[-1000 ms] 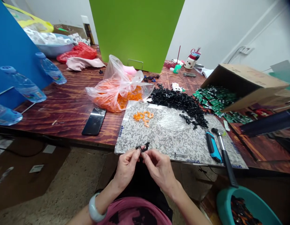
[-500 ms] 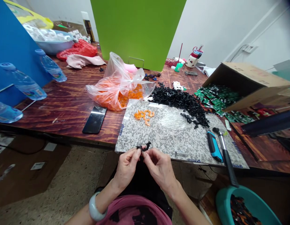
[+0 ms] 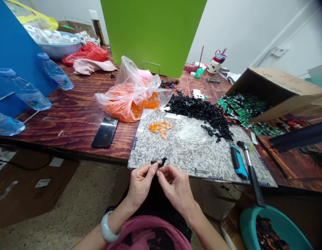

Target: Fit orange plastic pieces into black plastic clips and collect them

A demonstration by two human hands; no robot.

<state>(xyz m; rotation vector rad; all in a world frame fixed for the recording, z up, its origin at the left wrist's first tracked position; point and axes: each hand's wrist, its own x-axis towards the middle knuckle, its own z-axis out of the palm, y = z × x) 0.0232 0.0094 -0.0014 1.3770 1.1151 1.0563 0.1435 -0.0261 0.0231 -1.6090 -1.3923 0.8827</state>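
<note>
Between the fingertips of both hands is a small black plastic part (image 3: 163, 161), held at the front edge of a speckled grey board (image 3: 155, 152). My left hand (image 3: 141, 180) pinches its left side, and my right hand (image 3: 175, 182) pinches its right side. The fingers cover much of the part. Beyond the hands lie several orange plastic pieces (image 3: 160, 128), a spread of thin metal pins (image 3: 193, 133) and a large heap of black parts (image 3: 200, 109).
A utility knife (image 3: 239, 162) and a hammer (image 3: 252, 173) lie at the right. A teal basin (image 3: 248, 222) stands below them. A phone (image 3: 105, 132) and a bag of orange pieces (image 3: 129, 100) are to the left; a carton (image 3: 280, 81) of green boards lies tipped at the right.
The thumbs and fingertips have shifted slightly around the black part, which both hands still pinch. The view has moved a little; the things on the table stay where they were.
</note>
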